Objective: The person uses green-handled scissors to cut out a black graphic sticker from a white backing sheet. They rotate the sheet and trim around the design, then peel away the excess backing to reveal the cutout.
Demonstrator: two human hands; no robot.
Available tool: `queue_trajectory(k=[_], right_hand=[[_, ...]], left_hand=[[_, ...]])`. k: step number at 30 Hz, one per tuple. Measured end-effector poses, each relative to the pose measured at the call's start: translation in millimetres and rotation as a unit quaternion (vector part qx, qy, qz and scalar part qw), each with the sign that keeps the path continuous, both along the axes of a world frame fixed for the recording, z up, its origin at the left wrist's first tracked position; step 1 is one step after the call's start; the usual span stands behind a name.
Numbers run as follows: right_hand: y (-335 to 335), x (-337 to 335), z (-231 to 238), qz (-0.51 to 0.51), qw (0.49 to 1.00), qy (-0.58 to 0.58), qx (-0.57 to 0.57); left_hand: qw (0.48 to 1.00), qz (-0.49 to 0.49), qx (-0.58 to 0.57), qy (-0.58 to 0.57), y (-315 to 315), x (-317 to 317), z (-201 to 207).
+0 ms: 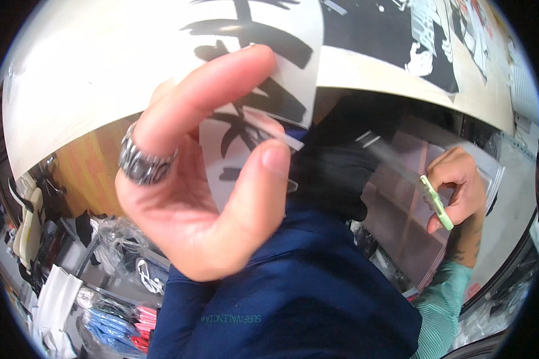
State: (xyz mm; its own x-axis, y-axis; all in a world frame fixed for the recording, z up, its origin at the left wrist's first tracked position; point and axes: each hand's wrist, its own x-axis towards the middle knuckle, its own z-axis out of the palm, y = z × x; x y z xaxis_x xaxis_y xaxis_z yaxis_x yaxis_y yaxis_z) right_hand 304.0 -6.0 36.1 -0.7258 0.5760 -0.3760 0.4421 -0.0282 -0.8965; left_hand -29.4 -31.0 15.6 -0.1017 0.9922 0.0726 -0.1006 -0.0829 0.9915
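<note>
My left hand point(203, 191), with a chunky silver ring, is raised close to the camera. Its thumb and a partly hidden finger pinch the clear edge of a translucent film point(221, 173) printed with black brush-like shapes, while the index finger arches above. A sheet with similar black print point(293, 66) reaches past the table edge behind these fingers; whether both are one piece I cannot tell. Over at the right, my right hand point(461, 185) grips what look like scissors point(437, 203) with light green handles. Their long grey end points toward the film and is smeared by motion.
A pale table point(72, 107) spans the top, with a black printed sheet point(377, 48) at its right. Below right stands a stack of brownish translucent sheets point(395, 209). Clear plastic bags point(120, 245) and bagged folded clothes point(111, 326) lie at lower left, near a cream chair point(30, 221).
</note>
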Motion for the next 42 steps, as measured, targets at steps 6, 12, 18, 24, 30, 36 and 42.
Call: queue_trajectory(k=[6,12,18,24,30,36,42], right_hand=[[-35.9,-37.1,-28.7,-0.425,0.898,0.108,0.035],[-15.2,-124.9,-49.3,-0.559,0.778,0.281,0.063],[-2.0,-168.1,-31.3,-0.521,0.775,0.356,-0.020],[0.2,-162.6,-40.3,-0.475,0.804,0.356,0.008],[0.6,-164.1,-40.0,-0.496,0.791,0.359,0.007],[2.0,-165.9,-37.6,-0.506,0.787,0.352,0.024],[4.8,-158.4,-34.1,-0.474,0.835,0.278,0.046]], left_hand=[[0.998,-0.054,0.009,0.021,35.6,-19.3,-4.8],[0.982,-0.174,0.066,-0.010,46.8,0.3,-9.3],[0.971,-0.218,0.096,0.013,45.4,0.6,-14.7],[0.966,-0.238,0.098,-0.007,44.0,-0.7,-22.7],[0.991,-0.121,0.063,0.011,30.3,2.7,-24.6],[0.988,-0.155,0.023,0.008,31.3,1.6,-13.6],[0.990,-0.121,-0.067,0.000,29.1,4.4,-7.4]])
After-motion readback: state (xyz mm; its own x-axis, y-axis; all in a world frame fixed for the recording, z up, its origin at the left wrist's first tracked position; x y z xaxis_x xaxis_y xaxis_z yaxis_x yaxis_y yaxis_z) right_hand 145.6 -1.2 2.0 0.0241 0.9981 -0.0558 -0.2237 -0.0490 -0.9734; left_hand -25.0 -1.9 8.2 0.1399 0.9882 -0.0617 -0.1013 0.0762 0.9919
